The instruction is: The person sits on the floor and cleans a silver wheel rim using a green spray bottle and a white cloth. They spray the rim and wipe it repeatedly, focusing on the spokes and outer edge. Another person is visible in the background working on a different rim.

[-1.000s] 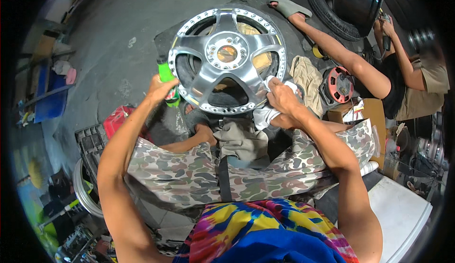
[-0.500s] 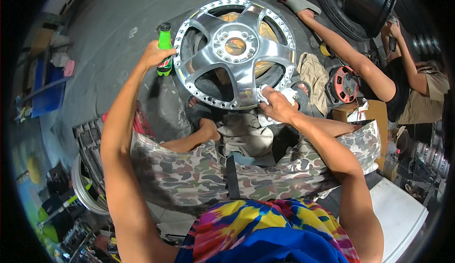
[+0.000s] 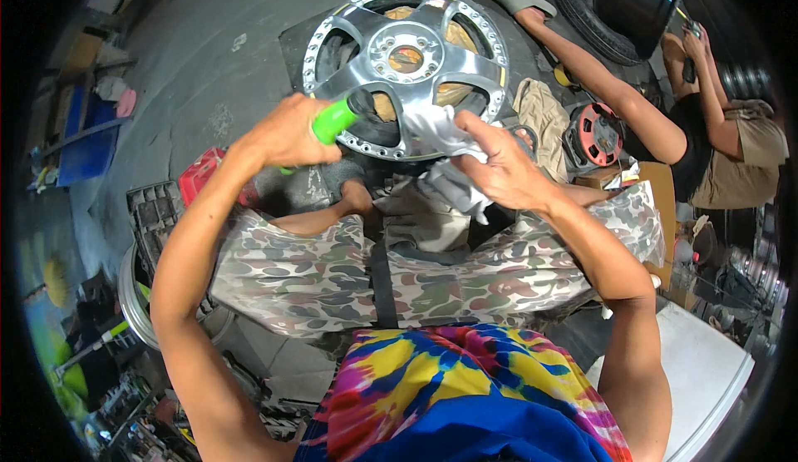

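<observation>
A green plastic bottle (image 3: 334, 121) with a black cap is gripped in my left hand (image 3: 291, 133). The bottle tilts, its cap end pointing up and to the right, toward the cloth. My right hand (image 3: 503, 167) is closed on a white cloth (image 3: 440, 129), bunched in the fingers with part of it hanging below. Behind both hands lies a shiny silver wheel rim (image 3: 356, 73) with broad spokes and small holes round its edge. The bottle's cap and the cloth overlap the rim's near side in the view. My fingertips round the bottle are partly hidden.
A beige cloth (image 3: 544, 121) and a red-and-black round device (image 3: 597, 133) lie right of the rim. Farther right, another person's hands (image 3: 697, 44) work beside a dark wheel barrel (image 3: 636, 4) and a tire (image 3: 573, 25). A red case (image 3: 199, 177) stands at left.
My left hand has lifted the bottle from beside the rim, tilting it and bringing it right and nearer. My right hand has raised the cloth off the rim's near edge.
</observation>
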Demonstrator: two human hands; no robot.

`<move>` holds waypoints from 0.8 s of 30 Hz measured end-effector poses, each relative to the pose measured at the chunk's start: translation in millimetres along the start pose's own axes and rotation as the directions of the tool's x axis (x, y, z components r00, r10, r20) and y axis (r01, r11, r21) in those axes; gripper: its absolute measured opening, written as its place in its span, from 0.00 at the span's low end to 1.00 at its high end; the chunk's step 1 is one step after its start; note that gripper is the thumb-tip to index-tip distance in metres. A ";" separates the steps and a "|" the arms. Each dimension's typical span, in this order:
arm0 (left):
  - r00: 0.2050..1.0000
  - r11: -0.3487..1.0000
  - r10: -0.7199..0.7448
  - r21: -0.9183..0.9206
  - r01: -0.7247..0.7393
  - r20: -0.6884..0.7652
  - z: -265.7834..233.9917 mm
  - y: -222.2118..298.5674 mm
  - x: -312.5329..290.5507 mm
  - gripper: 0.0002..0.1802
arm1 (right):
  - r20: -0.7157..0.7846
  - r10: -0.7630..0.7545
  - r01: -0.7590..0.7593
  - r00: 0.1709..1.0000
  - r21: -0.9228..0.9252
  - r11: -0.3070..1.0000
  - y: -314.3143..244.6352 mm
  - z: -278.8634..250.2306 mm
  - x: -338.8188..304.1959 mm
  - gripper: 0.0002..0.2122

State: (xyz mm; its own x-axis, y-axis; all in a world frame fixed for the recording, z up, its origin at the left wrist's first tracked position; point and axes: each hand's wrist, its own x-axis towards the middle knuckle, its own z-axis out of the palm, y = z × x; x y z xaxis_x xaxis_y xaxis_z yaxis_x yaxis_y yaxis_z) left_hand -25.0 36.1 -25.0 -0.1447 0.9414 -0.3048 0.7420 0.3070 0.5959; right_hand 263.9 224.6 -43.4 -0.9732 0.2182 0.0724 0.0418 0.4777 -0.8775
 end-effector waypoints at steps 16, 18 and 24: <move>0.996 0.996 0.000 0.091 -0.009 0.093 43.4 31.7 -10.9 0.37 | -0.014 0.217 -0.212 0.976 0.176 0.961 6.1 25.7 -32.3 0.20; 0.995 0.997 0.013 0.071 -0.019 0.096 44.0 32.1 -9.9 0.38 | 0.011 0.224 -0.222 0.975 0.190 0.956 5.7 24.5 -32.9 0.20; 0.994 0.971 -0.023 0.241 -0.004 0.107 45.6 33.4 -17.2 0.29 | 0.037 0.197 -0.201 0.980 0.232 0.952 19.6 33.3 -33.5 0.20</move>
State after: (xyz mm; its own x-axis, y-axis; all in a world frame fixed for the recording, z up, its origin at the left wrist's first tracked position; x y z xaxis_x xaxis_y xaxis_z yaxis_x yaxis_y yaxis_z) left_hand 32.1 23.8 -33.7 -0.0909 0.9138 -0.3958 0.8784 0.2608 0.4005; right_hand 289.7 198.3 -78.8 -0.9534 0.2769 -0.1198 0.1826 0.2139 -0.9596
